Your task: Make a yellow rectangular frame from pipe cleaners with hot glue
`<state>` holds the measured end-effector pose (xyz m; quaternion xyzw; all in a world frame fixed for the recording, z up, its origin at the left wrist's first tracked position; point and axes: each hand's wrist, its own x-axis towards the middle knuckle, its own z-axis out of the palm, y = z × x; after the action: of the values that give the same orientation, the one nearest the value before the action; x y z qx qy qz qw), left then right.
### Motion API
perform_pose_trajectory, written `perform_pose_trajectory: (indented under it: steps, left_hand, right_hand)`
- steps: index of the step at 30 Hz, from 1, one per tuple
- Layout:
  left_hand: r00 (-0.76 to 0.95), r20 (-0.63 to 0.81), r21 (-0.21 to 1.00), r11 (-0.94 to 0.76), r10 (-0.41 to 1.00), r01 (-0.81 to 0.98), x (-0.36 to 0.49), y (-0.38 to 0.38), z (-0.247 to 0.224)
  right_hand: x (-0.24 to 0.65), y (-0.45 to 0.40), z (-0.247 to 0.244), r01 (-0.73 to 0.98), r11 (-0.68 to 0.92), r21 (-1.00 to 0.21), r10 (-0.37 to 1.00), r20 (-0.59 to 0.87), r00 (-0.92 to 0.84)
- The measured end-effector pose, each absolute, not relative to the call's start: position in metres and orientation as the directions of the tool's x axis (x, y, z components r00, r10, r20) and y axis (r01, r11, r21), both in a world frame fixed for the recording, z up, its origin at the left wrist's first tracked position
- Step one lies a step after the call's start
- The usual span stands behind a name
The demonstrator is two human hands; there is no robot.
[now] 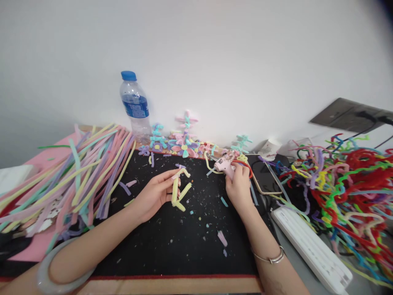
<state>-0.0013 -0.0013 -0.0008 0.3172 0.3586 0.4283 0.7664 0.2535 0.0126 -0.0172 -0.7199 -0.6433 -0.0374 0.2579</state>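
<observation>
Yellow pipe cleaner (175,191) pinched in left hand (158,191), right hand (240,186) gripping glue gun (225,166) near mat's edge (193,156), room between

- Legible text: none.
- Bottle (141,126), far left: blue label (135,107) with a block of fine pale print; characters too small to read.
- White cup (270,149), far right, tilted: small dark print on the side wall; wording illegible.
- White power strip (310,248), near right: faint marks along the top face; too blurred to identify.
</observation>
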Motion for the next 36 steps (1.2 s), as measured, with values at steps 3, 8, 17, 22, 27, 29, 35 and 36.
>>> perform_pose_trajectory:
  steps: [3, 8, 17, 22, 27, 29, 35, 36]
  left_hand:
    - [0.354, -0.303, 0.774, 0.445, 0.885, -0.45, -0.002, 0.0, 0.0]
    - [0.338, -0.326, 0.757, 0.457, 0.883, -0.467, -0.004, 0.002, 0.002]
    - [0.379, -0.399, 0.616, 0.55, 0.835, -0.564, -0.004, 0.004, 0.001]
    - [0.408, -0.432, 0.551, 0.594, 0.804, -0.586, -0.004, 0.005, 0.004]
    - [0.431, -0.428, 0.533, 0.606, 0.795, -0.59, -0.004, 0.004, 0.006]
    - [0.447, -0.417, 0.528, 0.611, 0.791, -0.59, -0.004, 0.003, 0.006]
    - [0.457, -0.395, 0.545, 0.603, 0.797, -0.583, -0.002, 0.002, 0.004]
    - [0.458, -0.395, 0.547, 0.604, 0.796, -0.579, -0.002, 0.002, 0.003]
  right_hand:
    - [0.258, 0.014, -0.019, 0.931, 0.004, -0.366, 0.894, 0.418, 0.16]
    - [0.265, 0.018, -0.012, 0.883, -0.027, -0.469, 0.894, 0.384, 0.232]
    - [0.254, 0.003, 0.002, 0.663, 0.174, -0.728, 0.816, 0.483, 0.317]
    - [0.241, -0.005, 0.001, 0.486, 0.209, -0.849, 0.928, 0.329, 0.175]
    - [0.232, -0.009, -0.001, 0.294, 0.233, -0.927, 0.973, 0.221, -0.074]
    - [0.229, -0.01, -0.001, 0.296, 0.256, -0.92, 0.965, 0.222, -0.143]
    - [0.224, -0.012, -0.003, 0.309, 0.279, -0.909, 0.951, 0.216, -0.221]
    - [0.223, -0.012, -0.002, 0.312, 0.28, -0.908, 0.951, 0.217, -0.222]
